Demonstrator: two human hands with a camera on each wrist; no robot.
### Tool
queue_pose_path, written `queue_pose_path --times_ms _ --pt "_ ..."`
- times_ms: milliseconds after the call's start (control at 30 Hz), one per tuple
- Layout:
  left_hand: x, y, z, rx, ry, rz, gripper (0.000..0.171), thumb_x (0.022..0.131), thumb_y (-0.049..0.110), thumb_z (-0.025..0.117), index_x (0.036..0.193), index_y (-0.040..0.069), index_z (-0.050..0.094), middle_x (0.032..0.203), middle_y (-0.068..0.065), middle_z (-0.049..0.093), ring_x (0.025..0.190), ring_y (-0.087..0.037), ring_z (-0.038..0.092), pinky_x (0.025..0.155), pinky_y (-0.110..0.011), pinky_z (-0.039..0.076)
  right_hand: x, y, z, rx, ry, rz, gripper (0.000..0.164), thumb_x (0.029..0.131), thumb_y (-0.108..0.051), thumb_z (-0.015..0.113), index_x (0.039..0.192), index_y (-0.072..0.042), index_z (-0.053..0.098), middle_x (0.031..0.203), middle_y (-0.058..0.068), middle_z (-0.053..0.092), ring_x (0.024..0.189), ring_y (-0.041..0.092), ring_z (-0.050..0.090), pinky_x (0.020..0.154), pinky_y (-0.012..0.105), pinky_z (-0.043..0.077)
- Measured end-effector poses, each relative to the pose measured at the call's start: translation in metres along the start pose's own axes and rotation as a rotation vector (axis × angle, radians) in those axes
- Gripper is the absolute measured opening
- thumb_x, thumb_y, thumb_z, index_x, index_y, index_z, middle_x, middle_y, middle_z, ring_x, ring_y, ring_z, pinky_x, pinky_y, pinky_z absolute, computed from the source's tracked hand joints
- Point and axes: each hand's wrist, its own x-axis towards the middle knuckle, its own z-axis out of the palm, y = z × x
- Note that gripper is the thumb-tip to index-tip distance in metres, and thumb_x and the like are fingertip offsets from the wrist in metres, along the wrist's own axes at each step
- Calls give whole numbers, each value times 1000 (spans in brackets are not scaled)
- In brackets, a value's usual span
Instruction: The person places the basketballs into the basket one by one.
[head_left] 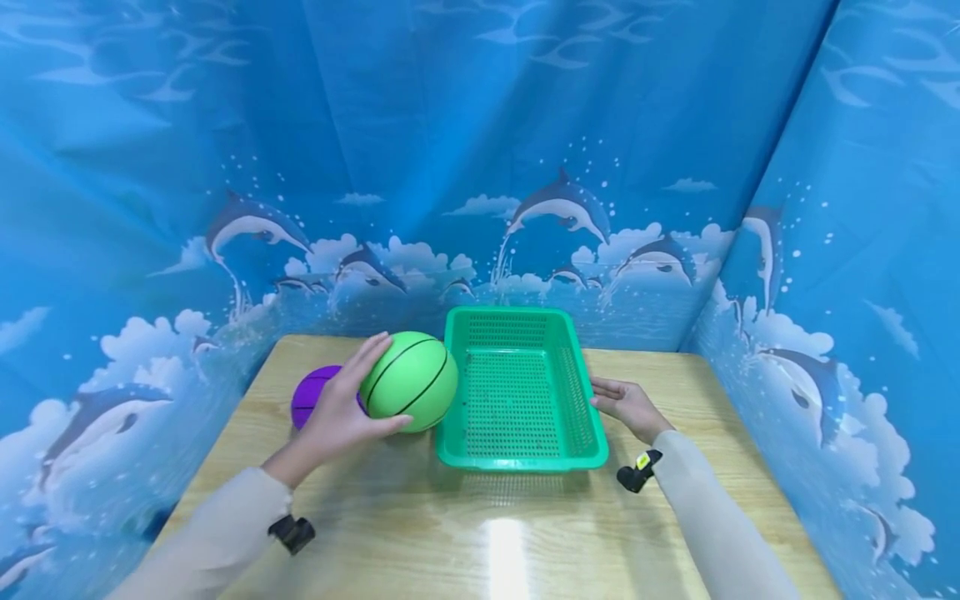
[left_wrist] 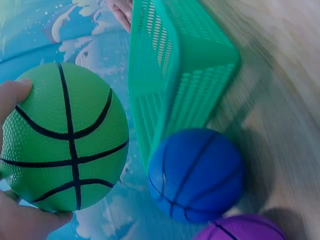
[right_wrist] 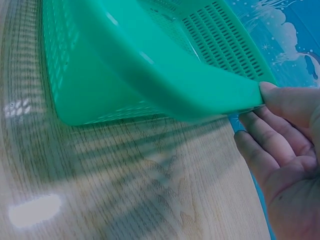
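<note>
A green ball with black basketball lines (head_left: 416, 383) is gripped in my left hand (head_left: 341, 421), thumb on one side and fingers on the other. The left wrist view shows it raised beside a green plastic basket (head_left: 517, 463). My right hand (head_left: 632, 408) pinches the basket's right rim, thumb on top and fingers beneath, in the right wrist view. Nothing lies inside the basket. On the table by its left side sits a blue ball (left_wrist: 197, 175), hidden in the head view. A purple ball (head_left: 307, 396) is next to it, partly behind my left hand.
The basket stands on a light wooden table (head_left: 420, 533). Blue curtains with printed dolphins (head_left: 405, 167) enclose the back and both sides. Dark straps with small devices (head_left: 637, 471) are on the wrists.
</note>
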Motion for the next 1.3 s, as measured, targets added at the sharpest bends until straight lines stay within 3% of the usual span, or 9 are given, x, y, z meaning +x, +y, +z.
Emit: queue_pose_path --times_ms 333,467,733,867,1133,1300 --pt "46 12 47 -141 18 -128 103 69 37 86 152 29 27 158 -1 21 135 -38 37 95 -55 47 -2 -1 0 5 0 3 58 97 -17 57 145 6 34 146 26 38 133 41 39 107 47 39" --pt "57 17 71 -164 3 -181 101 71 39 85 152 28 27 158 -2 22 134 -37 38 95 -54 48 -2 -1 0 16 -2 -3 58 97 -16 57 145 6 33 147 27 37 134 41 38 107 48 38" --pt "51 17 123 -203 -70 -264 101 68 36 87 151 24 31 157 -2 25 138 -33 34 98 -52 46 0 3 0 18 -10 -6 57 98 -14 55 145 7 32 147 28 35 134 42 36 107 49 37" --pt "50 10 144 -200 -64 -298 100 68 36 87 151 21 32 156 -4 27 138 -34 34 100 -53 43 -1 2 0 19 -8 -9 56 98 -14 54 145 7 32 147 28 35 134 42 37 107 49 37" --pt "53 1 172 -184 -28 -407 99 69 36 86 149 12 34 153 -13 32 136 -37 36 105 -54 39 0 3 1 14 5 -13 55 98 -13 54 145 7 33 146 28 37 133 42 39 106 46 40" --pt "52 -3 185 -140 -63 -381 102 68 35 87 150 11 32 154 -12 30 139 -34 32 110 -51 33 0 3 0 7 4 -12 55 98 -13 54 145 7 33 146 27 37 133 42 39 106 47 40"
